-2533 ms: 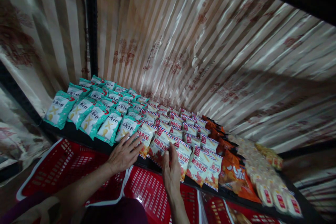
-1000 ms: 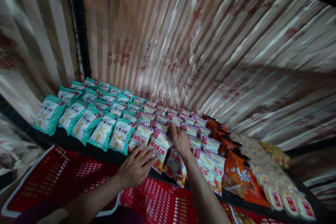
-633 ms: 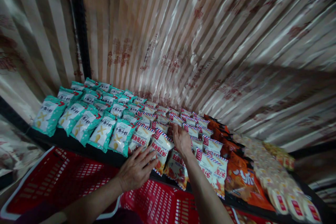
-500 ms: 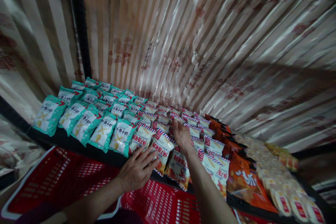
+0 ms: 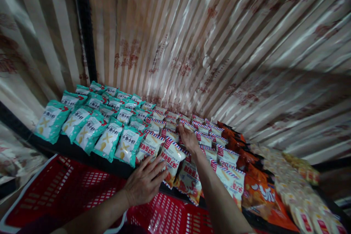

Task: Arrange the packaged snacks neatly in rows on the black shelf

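Rows of small snack packets lie on a dark shelf (image 5: 82, 153). My left hand (image 5: 145, 182) rests open, fingers spread, against the front red-and-white packets (image 5: 171, 157) at the shelf edge. My right hand (image 5: 188, 138) reaches deeper into the same rows and lies on the packets in the middle; its fingertips are hidden among them, so I cannot make out whether it grips one. Teal packets (image 5: 108, 139) lie to the left of both hands.
Orange packets (image 5: 256, 193) and pale yellow packets (image 5: 304, 212) fill the shelf's right part. Red plastic baskets (image 5: 68, 190) stand below the shelf front. A striped curtain (image 5: 219, 44) hangs behind, and a black post (image 5: 85, 25) rises at the left.
My right hand has moved from the front packets deeper into the rows. My left hand has slid a little right along the front edge. The view has drifted slightly.
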The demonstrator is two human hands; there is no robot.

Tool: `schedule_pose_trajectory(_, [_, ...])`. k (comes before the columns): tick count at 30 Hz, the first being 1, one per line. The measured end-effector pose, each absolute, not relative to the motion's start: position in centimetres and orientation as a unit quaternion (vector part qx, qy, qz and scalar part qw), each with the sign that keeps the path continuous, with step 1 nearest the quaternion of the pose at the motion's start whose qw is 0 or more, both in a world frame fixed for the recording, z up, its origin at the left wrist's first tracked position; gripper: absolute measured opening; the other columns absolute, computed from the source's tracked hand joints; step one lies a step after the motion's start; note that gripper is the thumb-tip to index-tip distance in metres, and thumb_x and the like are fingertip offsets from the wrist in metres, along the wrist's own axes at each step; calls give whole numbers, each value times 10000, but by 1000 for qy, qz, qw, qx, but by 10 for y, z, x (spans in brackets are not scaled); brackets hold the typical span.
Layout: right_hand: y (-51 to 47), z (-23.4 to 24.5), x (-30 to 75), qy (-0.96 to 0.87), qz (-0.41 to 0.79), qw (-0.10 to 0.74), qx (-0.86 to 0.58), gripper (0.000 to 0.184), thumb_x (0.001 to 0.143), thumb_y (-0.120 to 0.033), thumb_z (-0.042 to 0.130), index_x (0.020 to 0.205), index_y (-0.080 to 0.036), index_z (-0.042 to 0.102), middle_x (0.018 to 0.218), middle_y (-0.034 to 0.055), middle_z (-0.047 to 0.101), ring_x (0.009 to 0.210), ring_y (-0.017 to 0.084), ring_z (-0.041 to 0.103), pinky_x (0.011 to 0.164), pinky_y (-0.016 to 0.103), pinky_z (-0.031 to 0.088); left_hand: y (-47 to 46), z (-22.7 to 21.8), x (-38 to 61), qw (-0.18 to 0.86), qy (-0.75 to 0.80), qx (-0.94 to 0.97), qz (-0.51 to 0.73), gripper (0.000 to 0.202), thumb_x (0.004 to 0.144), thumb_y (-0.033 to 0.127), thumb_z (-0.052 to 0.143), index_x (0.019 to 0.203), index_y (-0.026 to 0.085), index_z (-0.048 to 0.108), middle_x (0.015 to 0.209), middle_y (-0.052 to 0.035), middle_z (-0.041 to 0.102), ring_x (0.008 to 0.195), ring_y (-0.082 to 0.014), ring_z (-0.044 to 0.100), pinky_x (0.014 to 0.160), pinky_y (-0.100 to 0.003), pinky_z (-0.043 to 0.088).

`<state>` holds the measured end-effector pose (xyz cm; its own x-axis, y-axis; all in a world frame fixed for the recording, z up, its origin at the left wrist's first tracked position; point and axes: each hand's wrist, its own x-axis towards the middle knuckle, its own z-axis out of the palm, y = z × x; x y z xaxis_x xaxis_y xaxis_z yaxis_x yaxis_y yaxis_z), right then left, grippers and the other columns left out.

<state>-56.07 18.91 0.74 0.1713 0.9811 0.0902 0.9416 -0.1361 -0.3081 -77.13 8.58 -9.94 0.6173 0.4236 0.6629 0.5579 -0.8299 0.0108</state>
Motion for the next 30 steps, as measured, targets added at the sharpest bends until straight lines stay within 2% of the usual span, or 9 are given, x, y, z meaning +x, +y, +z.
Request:
schedule_pose_trajectory(3, [190,10,-560,-618,14,137,-774,637,954,-505,133,885,-177,675,836,137,697,839,242,650,680,307,412,85,-98,-771,93,-278,-892,-344,372,900,288,482,1264,229,532,1449,-9,413,1394,-235,245,1155,-439,190])
schedule_pose_trajectory(7, [202,15,-562,-640,-51,163,-749,585,968,-445,136,928,-163,646,880,140,694,890,226,633,759,309,414,85,-99,-771,94,-274,-893,-344,374,906,295,471,1268,221,526,1435,-19,431,1395,-242,242,1154,-444,180])
schedule_pose_trajectory(11, [220,17,-565,-662,8,149,-734,573,977,-406,104,1023,-137,607,950,148,689,934,232,633,781,319,421,85,-98,-772,90,-275,-901,-323,399,889,255,486,1286,221,500,1450,-29,407,1395,-245,238,1147,-452,206])
schedule_pose_trajectory(17, [233,18,-570,-686,52,111,-718,516,978,-382,144,1146,-124,557,1034,173,674,990,264,631,788,344,439,84,-96,-773,74,-276,-906,-312,432,878,228,493,1310,219,468,1458,-29,395,1403,-235,218,1160,-448,182])
schedule_pose_trajectory(24, [243,13,-576,-696,54,104,-709,513,978,-413,147,1163,-164,556,1051,148,672,1034,250,618,833,342,437,84,-95,-772,66,-280,-905,-313,420,874,215,487,1294,217,484,1470,-15,376,1409,-237,197,1163,-452,171])
schedule_pose_trajectory(30, [248,7,-573,-700,50,113,-704,490,973,-410,179,1157,-184,574,1018,140,683,972,243,644,797,336,463,85,-95,-773,66,-278,-905,-314,413,874,224,500,1286,206,490,1447,-30,409,1400,-235,221,1168,-444,158])
